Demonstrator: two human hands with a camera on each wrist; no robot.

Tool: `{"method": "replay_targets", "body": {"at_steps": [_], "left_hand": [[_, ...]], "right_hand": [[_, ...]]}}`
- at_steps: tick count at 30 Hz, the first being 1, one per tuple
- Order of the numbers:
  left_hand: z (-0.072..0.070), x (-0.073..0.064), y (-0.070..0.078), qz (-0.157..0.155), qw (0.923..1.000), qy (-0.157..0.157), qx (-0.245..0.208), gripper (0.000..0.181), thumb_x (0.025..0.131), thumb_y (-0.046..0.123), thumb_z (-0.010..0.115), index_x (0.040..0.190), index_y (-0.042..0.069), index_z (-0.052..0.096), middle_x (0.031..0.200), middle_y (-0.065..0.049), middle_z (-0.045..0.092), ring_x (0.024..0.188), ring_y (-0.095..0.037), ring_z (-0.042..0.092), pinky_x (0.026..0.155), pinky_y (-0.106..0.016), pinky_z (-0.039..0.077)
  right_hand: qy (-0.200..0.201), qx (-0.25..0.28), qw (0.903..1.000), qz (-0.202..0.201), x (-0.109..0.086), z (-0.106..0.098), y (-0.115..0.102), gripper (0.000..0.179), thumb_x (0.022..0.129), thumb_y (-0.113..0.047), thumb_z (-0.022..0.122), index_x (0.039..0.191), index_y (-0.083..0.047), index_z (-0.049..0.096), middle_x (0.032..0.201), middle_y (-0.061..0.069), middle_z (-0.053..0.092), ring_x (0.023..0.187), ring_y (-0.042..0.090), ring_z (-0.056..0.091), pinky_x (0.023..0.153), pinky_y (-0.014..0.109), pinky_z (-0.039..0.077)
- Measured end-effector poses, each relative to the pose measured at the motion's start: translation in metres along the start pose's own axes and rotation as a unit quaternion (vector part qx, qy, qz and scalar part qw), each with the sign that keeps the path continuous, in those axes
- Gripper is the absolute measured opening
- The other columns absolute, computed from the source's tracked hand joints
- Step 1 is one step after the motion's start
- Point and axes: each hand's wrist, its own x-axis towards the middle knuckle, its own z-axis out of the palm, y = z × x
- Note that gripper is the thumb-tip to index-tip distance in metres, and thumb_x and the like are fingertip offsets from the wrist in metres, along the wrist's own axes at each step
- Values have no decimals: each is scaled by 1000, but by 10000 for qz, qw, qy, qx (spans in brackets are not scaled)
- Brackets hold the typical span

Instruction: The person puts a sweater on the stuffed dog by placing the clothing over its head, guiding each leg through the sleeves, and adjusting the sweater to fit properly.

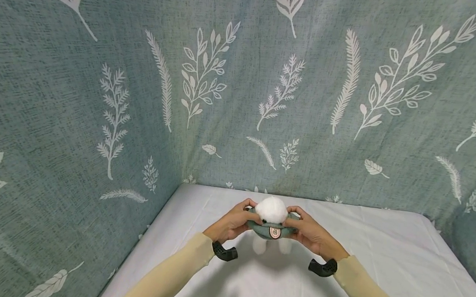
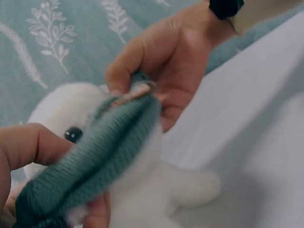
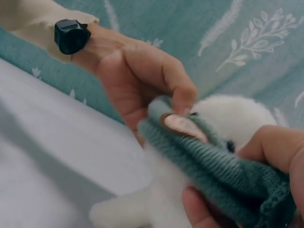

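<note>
A white plush toy [image 1: 272,207] with black eyes faces me above the sheet. Across the lower part of its face stretches a teal knitted hat [image 1: 261,230] with a pale oval patch [image 3: 183,126] on its front. My left hand [image 1: 236,220] pinches the hat's left side, thumb on the near face. On the opposite side, my right hand [image 1: 309,231] grips the fabric in the same way. In the left wrist view, one eye shows just above the knitted edge. The plush's limbs dangle below the hat, and its mouth area is covered.
A white sheet [image 1: 376,261] covers the surface beneath. Teal cloth [image 1: 240,100] printed with white leaves hangs along the back and left side. Each wrist carries a black band-like device [image 1: 225,252], over cream sleeves [image 1: 177,265].
</note>
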Motion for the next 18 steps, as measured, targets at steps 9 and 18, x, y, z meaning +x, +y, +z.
{"method": "replay_targets", "body": {"at_steps": [9,18], "left_hand": [[-4,4,0,-286,9993,-141,202,56,91,11,68,142,11,47,117,-23,66,96,-29,72,86,-44,59],[-7,3,-3,-323,9991,-274,31,52,96,14,64,145,2,47,118,-21,65,95,-27,71,89,-42,58]], "right_hand": [[32,-435,9990,63,1,-7,-7,68,103,-24,64,159,-7,30,118,20,59,90,25,68,92,47,57],[-55,-1022,9947,16,4,-11,-4,73,105,-33,61,161,-3,26,122,20,61,88,29,69,85,45,58]]}}
